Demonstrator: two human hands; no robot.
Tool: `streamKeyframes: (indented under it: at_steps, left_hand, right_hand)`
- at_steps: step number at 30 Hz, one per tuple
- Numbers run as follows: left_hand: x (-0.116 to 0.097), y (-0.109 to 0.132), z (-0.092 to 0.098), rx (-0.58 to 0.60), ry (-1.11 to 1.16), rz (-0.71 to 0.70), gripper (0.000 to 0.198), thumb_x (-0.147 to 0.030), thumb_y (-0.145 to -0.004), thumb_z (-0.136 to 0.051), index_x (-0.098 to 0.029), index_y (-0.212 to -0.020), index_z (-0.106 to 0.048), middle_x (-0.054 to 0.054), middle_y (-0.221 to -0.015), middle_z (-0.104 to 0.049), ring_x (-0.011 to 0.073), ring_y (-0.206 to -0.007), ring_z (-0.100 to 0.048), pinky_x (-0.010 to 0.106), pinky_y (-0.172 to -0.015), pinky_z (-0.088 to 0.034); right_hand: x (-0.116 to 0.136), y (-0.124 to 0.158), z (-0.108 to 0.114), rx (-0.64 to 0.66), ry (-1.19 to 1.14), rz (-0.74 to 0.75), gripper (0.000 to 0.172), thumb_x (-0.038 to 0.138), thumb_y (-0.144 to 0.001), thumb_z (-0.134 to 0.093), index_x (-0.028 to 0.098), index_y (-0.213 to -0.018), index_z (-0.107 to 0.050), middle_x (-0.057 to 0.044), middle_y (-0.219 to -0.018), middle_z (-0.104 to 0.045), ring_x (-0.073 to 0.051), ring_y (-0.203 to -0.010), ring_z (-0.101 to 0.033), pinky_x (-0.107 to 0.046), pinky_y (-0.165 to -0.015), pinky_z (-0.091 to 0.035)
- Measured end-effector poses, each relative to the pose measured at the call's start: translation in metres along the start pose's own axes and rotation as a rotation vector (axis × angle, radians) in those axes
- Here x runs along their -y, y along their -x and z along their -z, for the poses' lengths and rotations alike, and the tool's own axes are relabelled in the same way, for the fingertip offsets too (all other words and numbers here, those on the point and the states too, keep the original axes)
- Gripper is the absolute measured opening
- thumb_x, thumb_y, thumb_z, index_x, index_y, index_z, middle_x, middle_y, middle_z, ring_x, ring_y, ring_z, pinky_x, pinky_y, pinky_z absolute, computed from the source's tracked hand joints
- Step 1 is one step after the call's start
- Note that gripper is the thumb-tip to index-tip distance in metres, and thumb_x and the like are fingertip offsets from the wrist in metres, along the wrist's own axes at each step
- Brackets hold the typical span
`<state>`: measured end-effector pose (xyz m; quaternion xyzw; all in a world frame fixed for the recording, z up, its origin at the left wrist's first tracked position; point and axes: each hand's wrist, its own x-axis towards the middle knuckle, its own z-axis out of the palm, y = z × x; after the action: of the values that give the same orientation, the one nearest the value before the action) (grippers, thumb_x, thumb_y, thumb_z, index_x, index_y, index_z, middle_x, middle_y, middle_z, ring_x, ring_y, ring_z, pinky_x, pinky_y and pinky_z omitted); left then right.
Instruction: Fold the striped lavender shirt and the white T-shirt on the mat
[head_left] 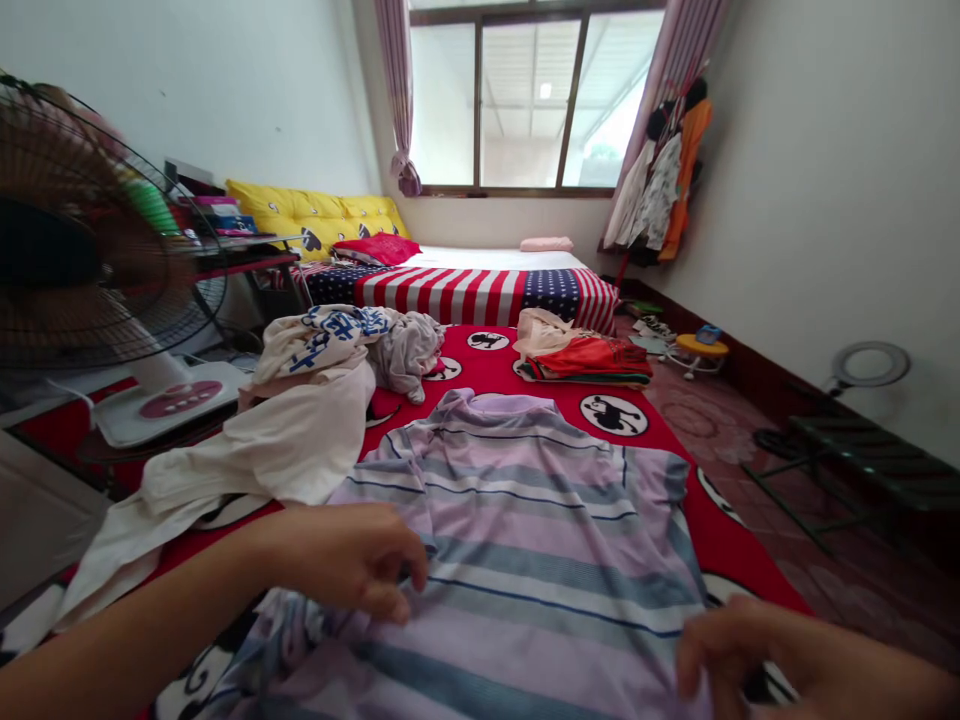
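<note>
Daylight from window [529,105], glaring white; floor [701,420] at right dim; right hand [780,650] blurred; frame edges stretched.

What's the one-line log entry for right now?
left hand: over striped shirt, left side; right hand: at its right edge; state: mostly spread on red cover; grip: unclear

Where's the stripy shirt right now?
In the head view, the striped shirt lies spread on the red cover, bottom middle, with the left hand over one side and the right hand at the other.
</note>
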<state>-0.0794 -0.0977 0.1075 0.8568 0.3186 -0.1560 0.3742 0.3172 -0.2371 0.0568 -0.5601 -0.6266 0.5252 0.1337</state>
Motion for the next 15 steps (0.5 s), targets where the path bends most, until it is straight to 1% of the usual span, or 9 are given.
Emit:
streamKeyframes:
  at_steps: [1,2,5,6,7,9,11,13,15]
  left_hand:
    - [-0.005,-0.01,0.003,-0.069,-0.002,-0.05,0.032,-0.04,-0.081,-0.062,-0.024,-0.109,-0.068,0.001,-0.085,-0.071,0.0163,-0.075,-0.064,0.021,-0.065,-0.046]
    - [-0.009,-0.023,0.005,-0.152,-0.005,-0.106,0.032,-0.039,-0.084,-0.058,-0.023,-0.11,-0.067,0.002,-0.092,-0.071,0.017,-0.082,-0.064,0.022,-0.072,-0.047]
    - [-0.017,-0.067,-0.005,-0.393,-0.054,-0.22,0.037,-0.038,-0.089,-0.053,-0.022,-0.122,-0.06,0.007,-0.118,-0.063,0.0206,-0.105,-0.06,0.029,-0.092,-0.045]
    - [-0.017,-0.083,-0.013,-0.456,-0.097,-0.222,0.043,-0.037,-0.089,-0.053,-0.021,-0.128,-0.055,0.01,-0.13,-0.057,0.0231,-0.115,-0.056,0.033,-0.098,-0.043]
    - [-0.017,-0.097,-0.022,-0.497,-0.146,-0.205,0.05,-0.037,-0.088,-0.056,-0.02,-0.135,-0.049,0.013,-0.14,-0.048,0.0266,-0.125,-0.049,0.038,-0.104,-0.038]
    - [-0.013,-0.12,-0.041,-0.539,-0.248,-0.175,0.062,-0.043,-0.086,-0.058,-0.021,-0.141,-0.042,0.016,-0.152,-0.03,0.0332,-0.138,-0.031,0.048,-0.112,-0.027]
    - [-0.009,-0.133,-0.056,-0.577,-0.317,-0.172,0.064,-0.049,-0.087,-0.054,-0.024,-0.144,-0.039,0.014,-0.157,-0.021,0.0353,-0.143,-0.018,0.054,-0.115,-0.017]
    - [-0.004,-0.138,-0.064,-0.619,-0.342,-0.186,0.062,-0.053,-0.09,-0.048,-0.026,-0.145,-0.037,0.012,-0.158,-0.017,0.0342,-0.144,-0.014,0.055,-0.116,-0.013]
    - [-0.001,-0.138,-0.066,-0.635,-0.344,-0.2,0.063,-0.055,-0.09,-0.045,-0.027,-0.145,-0.037,0.011,-0.158,-0.017,0.0336,-0.145,-0.015,0.054,-0.116,-0.013]
  right_hand:
    - [0.006,-0.013,0.008,0.018,0.026,0.01,0.031,0.047,-0.075,-0.066,0.029,-0.1,-0.07,-0.005,-0.084,-0.073,-0.026,-0.079,-0.067,-0.035,-0.07,-0.054]
    - [0.01,-0.027,0.017,-0.104,0.1,0.059,0.031,0.047,-0.08,-0.06,0.025,-0.1,-0.068,-0.006,-0.09,-0.072,-0.026,-0.084,-0.067,-0.036,-0.076,-0.053]
    - [0.002,-0.072,0.05,-0.715,0.471,0.199,0.03,0.041,-0.083,-0.052,0.02,-0.099,-0.066,-0.011,-0.11,-0.066,-0.03,-0.107,-0.059,-0.045,-0.096,-0.044]
    - [-0.007,-0.085,0.06,-0.875,0.582,0.206,0.033,0.039,-0.08,-0.051,0.019,-0.102,-0.065,-0.013,-0.118,-0.062,-0.032,-0.115,-0.054,-0.048,-0.1,-0.041]
    - [-0.017,-0.096,0.068,-0.989,0.656,0.186,0.037,0.039,-0.076,-0.053,0.018,-0.104,-0.064,-0.014,-0.125,-0.058,-0.034,-0.12,-0.05,-0.051,-0.102,-0.038]
    - [-0.034,-0.109,0.078,-1.064,0.688,0.099,0.043,0.044,-0.067,-0.058,0.016,-0.099,-0.064,-0.018,-0.128,-0.055,-0.038,-0.122,-0.049,-0.054,-0.1,-0.04]
    - [-0.041,-0.11,0.079,-1.023,0.592,0.024,0.043,0.05,-0.061,-0.063,0.017,-0.088,-0.064,-0.018,-0.12,-0.061,-0.039,-0.113,-0.055,-0.051,-0.094,-0.045]
    - [-0.035,-0.102,0.074,-0.978,0.458,0.004,0.04,0.054,-0.063,-0.063,0.018,-0.081,-0.064,-0.013,-0.102,-0.067,-0.034,-0.097,-0.063,-0.043,-0.084,-0.051]
    - [-0.027,-0.087,0.068,-1.032,0.331,-0.006,0.039,0.056,-0.071,-0.06,0.019,-0.083,-0.063,-0.007,-0.084,-0.068,-0.027,-0.079,-0.065,-0.035,-0.069,-0.052]
